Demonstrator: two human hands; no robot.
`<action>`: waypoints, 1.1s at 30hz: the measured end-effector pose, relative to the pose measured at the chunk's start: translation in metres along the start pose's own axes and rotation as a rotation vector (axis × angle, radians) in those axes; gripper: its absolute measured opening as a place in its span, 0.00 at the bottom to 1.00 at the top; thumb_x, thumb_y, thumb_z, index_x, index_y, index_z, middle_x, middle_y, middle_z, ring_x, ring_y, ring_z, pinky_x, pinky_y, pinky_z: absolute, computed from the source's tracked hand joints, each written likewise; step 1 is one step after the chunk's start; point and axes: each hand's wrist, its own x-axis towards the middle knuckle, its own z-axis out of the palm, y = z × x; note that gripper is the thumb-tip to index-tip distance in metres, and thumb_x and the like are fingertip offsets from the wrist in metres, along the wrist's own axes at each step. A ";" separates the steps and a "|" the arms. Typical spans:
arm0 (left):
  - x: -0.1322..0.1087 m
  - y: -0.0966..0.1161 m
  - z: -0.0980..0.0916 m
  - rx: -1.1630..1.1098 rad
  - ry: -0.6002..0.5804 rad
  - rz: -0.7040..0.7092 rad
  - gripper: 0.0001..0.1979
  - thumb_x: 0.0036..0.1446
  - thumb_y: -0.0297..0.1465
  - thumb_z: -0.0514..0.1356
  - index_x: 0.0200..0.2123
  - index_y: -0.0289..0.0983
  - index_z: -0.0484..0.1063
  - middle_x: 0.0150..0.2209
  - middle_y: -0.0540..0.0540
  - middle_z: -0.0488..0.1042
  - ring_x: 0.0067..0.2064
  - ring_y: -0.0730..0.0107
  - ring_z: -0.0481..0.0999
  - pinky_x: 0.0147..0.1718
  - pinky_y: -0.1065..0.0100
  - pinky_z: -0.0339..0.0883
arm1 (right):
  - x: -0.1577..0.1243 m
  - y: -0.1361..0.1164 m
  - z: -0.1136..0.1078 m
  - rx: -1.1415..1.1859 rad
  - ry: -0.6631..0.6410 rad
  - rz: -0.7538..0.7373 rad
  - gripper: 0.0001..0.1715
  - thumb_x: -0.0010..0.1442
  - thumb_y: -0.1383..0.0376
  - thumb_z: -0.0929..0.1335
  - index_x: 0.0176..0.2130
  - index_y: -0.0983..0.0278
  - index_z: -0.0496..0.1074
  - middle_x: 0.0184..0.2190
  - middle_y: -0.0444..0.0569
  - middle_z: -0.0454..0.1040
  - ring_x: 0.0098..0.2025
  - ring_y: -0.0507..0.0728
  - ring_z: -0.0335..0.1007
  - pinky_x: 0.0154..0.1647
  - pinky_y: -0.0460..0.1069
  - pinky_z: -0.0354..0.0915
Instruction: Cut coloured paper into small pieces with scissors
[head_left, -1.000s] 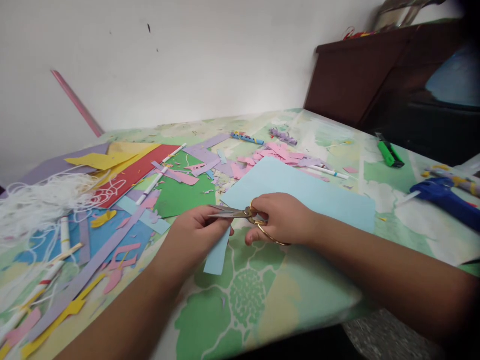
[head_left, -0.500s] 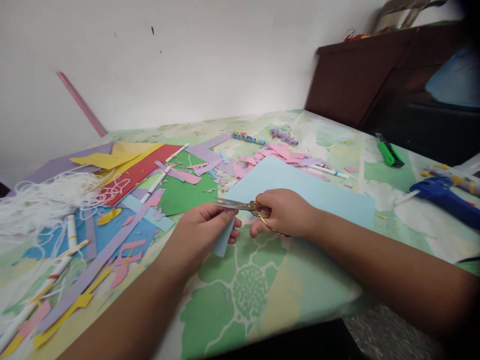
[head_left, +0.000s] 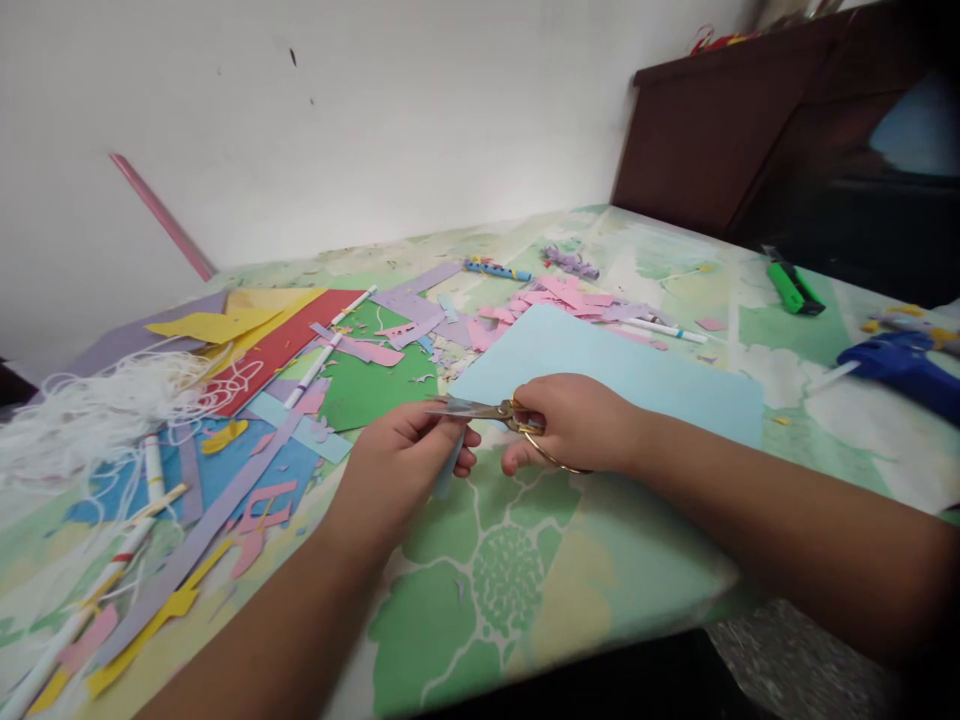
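Note:
My right hand (head_left: 574, 425) is closed around the gold handles of a pair of scissors (head_left: 491, 411). The blades point left and reach over the fingertips of my left hand (head_left: 409, 450). A small piece of light blue paper (head_left: 448, 468) is pinched in my left hand, partly hidden by its fingers, with the blades at its upper edge. Behind both hands a large sheet of light blue paper (head_left: 622, 370) lies flat on the table, partly covered by my right hand.
Left lie white string (head_left: 112, 410), coloured paper sheets, strips and white marker pens (head_left: 154, 468). Pink paper scraps (head_left: 555, 297) sit behind the blue sheet. A green cutter (head_left: 791, 288) and a blue glue gun (head_left: 900, 370) lie at right. A wall and dark cabinet (head_left: 697, 140) stand behind.
The scissor blades look closer together than before, and less of the small blue piece shows below my left hand. The view has shifted slightly; both hands keep nearly the same place.

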 end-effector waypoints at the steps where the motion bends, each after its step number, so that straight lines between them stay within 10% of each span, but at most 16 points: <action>1: 0.000 0.000 0.000 0.010 0.002 0.002 0.08 0.45 0.34 0.55 0.26 0.36 0.68 0.23 0.51 0.70 0.21 0.77 0.69 0.19 0.75 0.62 | 0.000 0.000 0.000 -0.002 0.002 0.000 0.31 0.38 0.39 0.58 0.21 0.64 0.61 0.18 0.44 0.62 0.19 0.49 0.51 0.19 0.43 0.44; 33: -0.003 0.002 0.002 0.126 0.061 0.015 0.11 0.45 0.37 0.53 0.24 0.35 0.69 0.23 0.49 0.70 0.21 0.76 0.67 0.21 0.73 0.60 | 0.000 0.001 -0.002 -0.038 0.016 -0.012 0.31 0.40 0.39 0.58 0.18 0.64 0.59 0.14 0.41 0.58 0.17 0.47 0.47 0.18 0.43 0.42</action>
